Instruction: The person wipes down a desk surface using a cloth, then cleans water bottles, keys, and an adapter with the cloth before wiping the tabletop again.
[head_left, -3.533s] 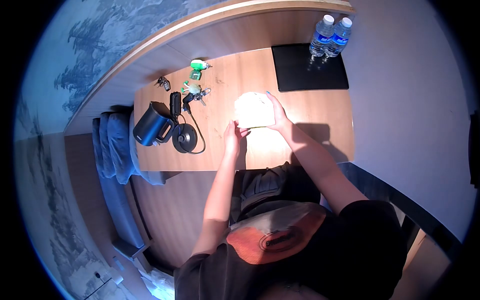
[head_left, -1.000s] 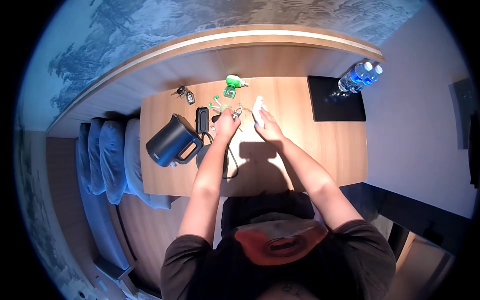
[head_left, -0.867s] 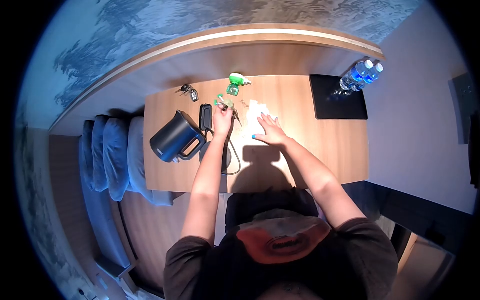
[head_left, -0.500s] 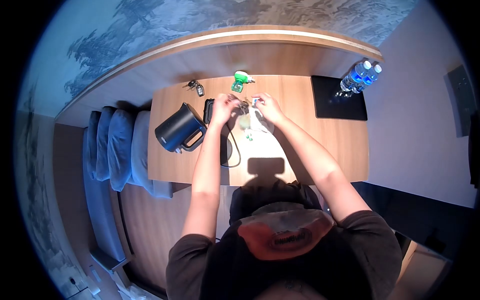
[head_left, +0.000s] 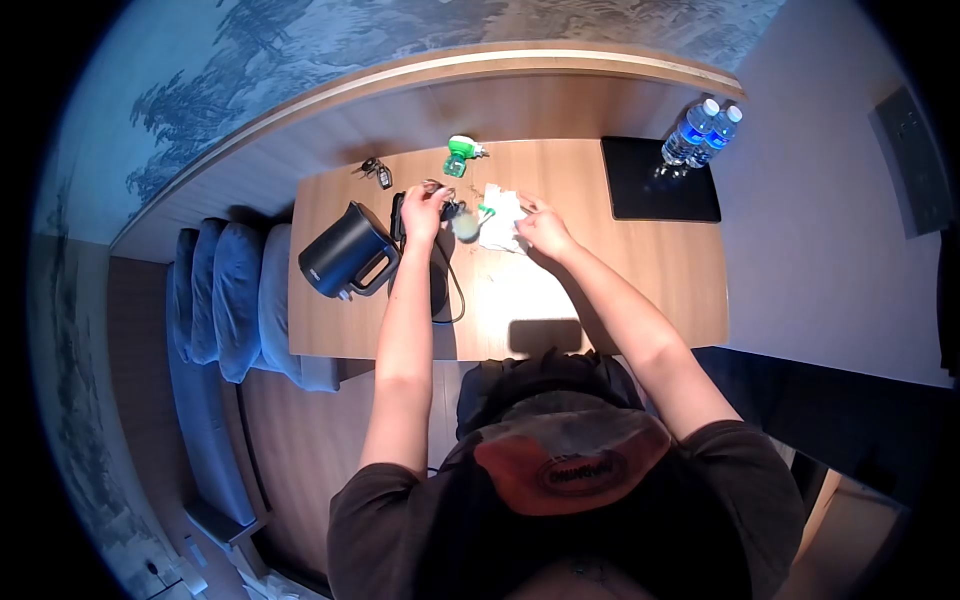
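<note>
My left hand (head_left: 424, 212) is closed on a keyring bunch with a pale round charm (head_left: 466, 226) and small green pieces (head_left: 486, 211), which hang to its right. White tissue (head_left: 500, 222) lies on the table under the lamp-lit area. At the tissue's right edge is my right hand (head_left: 545, 228), its fingers bent and pressed together; whether it grips the tissue or something small is hidden. A black case lies partly behind my left hand, and the kettle's black base sits under my left forearm.
A dark kettle (head_left: 347, 252) stands at the left. Behind are a car key (head_left: 383, 177) and a green-and-white plug-in bottle (head_left: 461, 155). Two water bottles (head_left: 690, 133) stand on a black tray (head_left: 655, 201) at the back right. Pillows (head_left: 239, 290) are left of the table.
The tissue went from being held in both hands to lying on the table. My left hand has picked up the keyring bunch, and its charm now hangs beside the tissue.
</note>
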